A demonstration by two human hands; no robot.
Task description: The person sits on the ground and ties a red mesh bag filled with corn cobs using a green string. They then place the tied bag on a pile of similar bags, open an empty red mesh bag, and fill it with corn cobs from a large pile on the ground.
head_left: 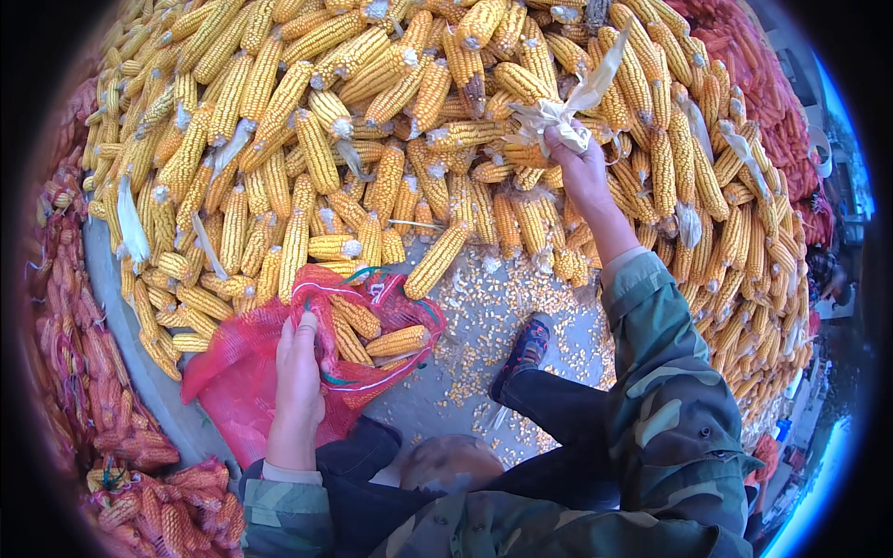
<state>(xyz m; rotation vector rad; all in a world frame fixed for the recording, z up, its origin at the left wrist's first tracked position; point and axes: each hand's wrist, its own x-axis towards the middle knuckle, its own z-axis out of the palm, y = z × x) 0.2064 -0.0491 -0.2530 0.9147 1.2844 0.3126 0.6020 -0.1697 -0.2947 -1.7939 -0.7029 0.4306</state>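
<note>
My left hand [298, 381] grips the rim of a red mesh bag [242, 358], thumb on top, the other fingers partly hidden by the netting. The bag's mouth faces the pile, and several yellow corn cobs [353, 325] lie inside it. Reaching to the right, my right hand [579, 167] is closed on a pale dry corn husk [563, 121], whose long leaf sticks up to the upper right. Cobs lie close behind the husk; whether one is attached to it I cannot tell.
A large heap of husked corn cobs [372, 84] curves around in front. Filled red mesh bags [88, 344] line the left side, more [744, 65] the far right. Loose kernels [474, 344] are scattered on the grey floor between the bag and my shoe [526, 353].
</note>
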